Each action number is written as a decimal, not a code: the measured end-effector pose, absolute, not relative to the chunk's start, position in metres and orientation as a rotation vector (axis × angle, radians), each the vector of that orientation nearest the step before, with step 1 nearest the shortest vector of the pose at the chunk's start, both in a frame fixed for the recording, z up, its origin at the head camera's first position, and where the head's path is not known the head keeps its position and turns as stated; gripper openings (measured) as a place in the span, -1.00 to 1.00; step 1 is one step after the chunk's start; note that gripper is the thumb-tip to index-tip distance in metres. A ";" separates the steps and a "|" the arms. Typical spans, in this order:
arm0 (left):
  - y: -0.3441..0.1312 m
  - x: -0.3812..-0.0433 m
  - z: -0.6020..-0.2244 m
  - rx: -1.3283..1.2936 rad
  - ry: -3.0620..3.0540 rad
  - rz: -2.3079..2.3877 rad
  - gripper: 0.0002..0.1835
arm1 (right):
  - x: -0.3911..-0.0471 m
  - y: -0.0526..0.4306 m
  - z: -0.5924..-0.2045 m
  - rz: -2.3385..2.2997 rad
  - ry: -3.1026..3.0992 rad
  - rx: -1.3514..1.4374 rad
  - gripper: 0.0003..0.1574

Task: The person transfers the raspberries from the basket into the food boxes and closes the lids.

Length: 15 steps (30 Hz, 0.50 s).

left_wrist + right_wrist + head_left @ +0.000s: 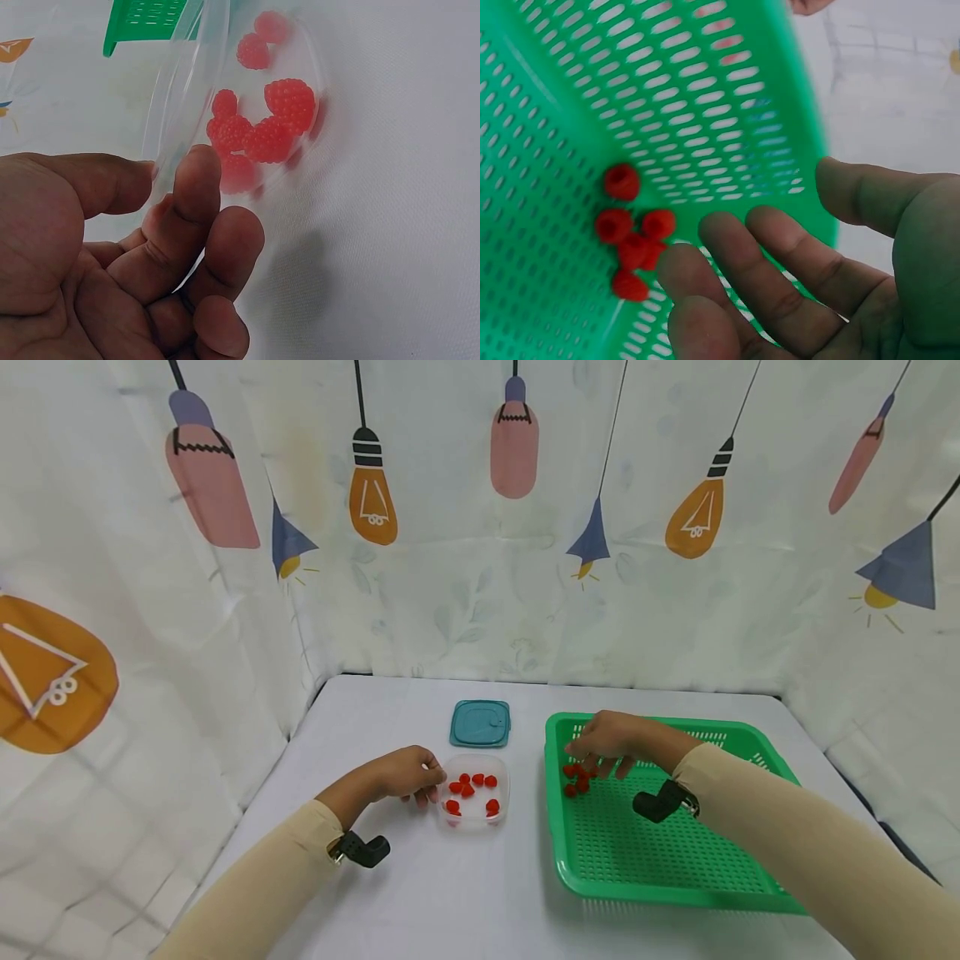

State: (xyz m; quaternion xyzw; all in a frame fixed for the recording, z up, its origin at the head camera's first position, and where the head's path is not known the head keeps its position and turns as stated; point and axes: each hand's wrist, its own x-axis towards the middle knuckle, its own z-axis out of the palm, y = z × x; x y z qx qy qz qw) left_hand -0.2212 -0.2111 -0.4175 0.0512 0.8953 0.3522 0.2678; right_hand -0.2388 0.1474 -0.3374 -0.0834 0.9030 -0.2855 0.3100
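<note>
At the left rim of a clear plastic container (472, 820), my left hand (408, 774) pinches the wall between thumb and index finger. Several red raspberries (290, 105) lie inside this container, spread over its bottom. My right hand (613, 739) hovers over the far left corner of a green basket (675, 827), holding nothing. Its fingers are spread and loosely bent, the thumb apart. Below them a small cluster of raspberries (632, 250) rests on the basket floor against the corner.
A teal lid (480, 723) lies flat on the white table (375, 893) behind the clear container. The basket's raised, slotted side wall stands between the raspberries in it and the container. A patterned curtain (465, 568) hangs behind the table.
</note>
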 end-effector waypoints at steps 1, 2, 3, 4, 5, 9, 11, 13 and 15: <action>-0.211 -0.221 -0.418 0.139 2.416 0.948 -0.84 | -0.239 0.149 -0.340 -0.753 2.385 -0.215 -0.59; -0.211 -0.221 -0.418 0.140 2.415 0.948 -0.84 | -0.239 0.150 -0.342 -0.751 2.383 -0.212 -0.60; -0.211 -0.221 -0.418 0.140 2.413 0.948 -0.84 | -0.238 0.151 -0.345 -0.750 2.384 -0.208 -0.62; -0.211 -0.221 -0.418 0.140 2.411 0.948 -0.84 | -0.238 0.152 -0.347 -0.745 2.388 -0.204 -0.63; -0.211 -0.221 -0.418 0.140 2.409 0.948 -0.84 | -0.238 0.153 -0.349 -0.744 2.391 -0.197 -0.63; -0.211 -0.221 -0.418 0.132 2.410 0.944 -0.84 | -0.239 0.157 -0.358 -0.735 2.407 -0.183 -0.66; -0.212 -0.221 -0.418 0.129 2.414 0.942 -0.84 | -0.240 0.158 -0.363 -0.722 2.413 -0.181 -0.63; -0.212 -0.222 -0.418 0.128 2.414 0.940 -0.84 | -0.241 0.159 -0.368 -0.706 2.418 -0.176 -0.62; -0.212 -0.222 -0.419 0.130 2.412 0.939 -0.84 | -0.242 0.159 -0.372 -0.685 2.424 -0.165 -0.62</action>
